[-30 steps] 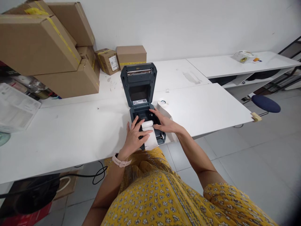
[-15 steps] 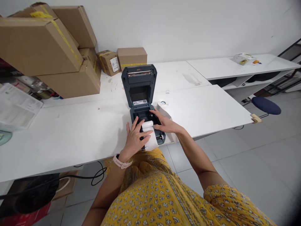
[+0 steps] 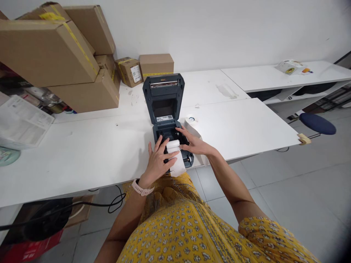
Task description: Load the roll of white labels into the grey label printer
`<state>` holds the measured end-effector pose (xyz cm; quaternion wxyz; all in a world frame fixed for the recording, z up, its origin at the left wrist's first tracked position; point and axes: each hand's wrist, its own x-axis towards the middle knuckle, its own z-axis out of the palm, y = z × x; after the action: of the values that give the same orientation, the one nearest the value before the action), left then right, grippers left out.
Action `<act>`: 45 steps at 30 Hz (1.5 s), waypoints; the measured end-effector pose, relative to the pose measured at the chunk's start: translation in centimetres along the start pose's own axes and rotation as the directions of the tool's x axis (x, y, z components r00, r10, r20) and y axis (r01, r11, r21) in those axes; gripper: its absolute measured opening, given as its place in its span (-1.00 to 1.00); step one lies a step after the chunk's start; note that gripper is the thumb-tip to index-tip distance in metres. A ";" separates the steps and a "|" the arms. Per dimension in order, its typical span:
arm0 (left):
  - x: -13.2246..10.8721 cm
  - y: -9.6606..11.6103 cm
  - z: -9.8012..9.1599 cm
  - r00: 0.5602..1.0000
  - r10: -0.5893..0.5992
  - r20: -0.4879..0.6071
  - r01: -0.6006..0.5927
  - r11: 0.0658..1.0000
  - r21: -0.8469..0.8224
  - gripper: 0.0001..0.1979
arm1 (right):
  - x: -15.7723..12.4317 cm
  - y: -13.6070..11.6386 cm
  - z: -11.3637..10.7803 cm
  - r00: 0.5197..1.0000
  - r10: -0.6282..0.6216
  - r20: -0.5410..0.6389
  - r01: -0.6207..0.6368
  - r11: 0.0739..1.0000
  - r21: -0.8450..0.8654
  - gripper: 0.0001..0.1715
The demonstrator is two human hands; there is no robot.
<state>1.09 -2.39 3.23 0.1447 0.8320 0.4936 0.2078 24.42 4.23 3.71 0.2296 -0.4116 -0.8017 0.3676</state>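
A dark blue-grey label printer (image 3: 163,107) stands near the table's front edge with its lid raised. Inside its base lies a small white paper roll (image 3: 173,144), and a paper strip (image 3: 177,166) runs from it over the printer's front edge. My left hand (image 3: 157,159) rests on the printer's left side with fingers spread, some of them across the strip. On the other side, my right hand (image 3: 195,143) has its fingers stretched apart over the base's right side, its thumb by the roll's right end. Fingers partly hide the base's interior.
Just right of the printer lies another white roll (image 3: 190,121) with a loose paper strip. Cardboard boxes (image 3: 85,89) are stacked at the back left, beside a clear plastic container (image 3: 26,120). A blue stool (image 3: 317,123) stands past the table's right end; cables (image 3: 116,201) hang below.
The view has shifted slightly, moving the surroundings a little to the right in the picture. Both hands keep nearly the same positions on the printer.
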 end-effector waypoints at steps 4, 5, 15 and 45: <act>-0.2 -0.2 0.2 1.000 0.009 0.010 -0.009 1.000 0.002 -0.71 | -0.1 0.1 0.0 1.000 0.007 -0.013 -0.007 1.000 0.006 -0.04; -0.2 -0.3 0.2 1.000 0.011 0.014 -0.011 1.000 0.003 -0.70 | -0.1 0.0 0.0 1.000 0.016 -0.008 -0.016 1.000 0.011 -0.04; -0.6 -0.1 0.1 1.000 -0.006 0.019 0.006 1.000 -0.014 -0.68 | -0.1 -0.2 0.0 1.000 0.014 0.025 -0.016 0.997 0.080 -0.04; -7.2 4.4 -1.3 0.969 0.244 0.027 -0.220 0.910 -0.351 -0.70 | 10.5 -7.3 -10.6 0.818 -0.083 -0.570 0.188 0.974 0.128 -0.33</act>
<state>0.76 -10.77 4.90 0.2801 0.8530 0.3418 0.2776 22.12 14.27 16.73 0.5162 -0.4208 -0.6901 0.2832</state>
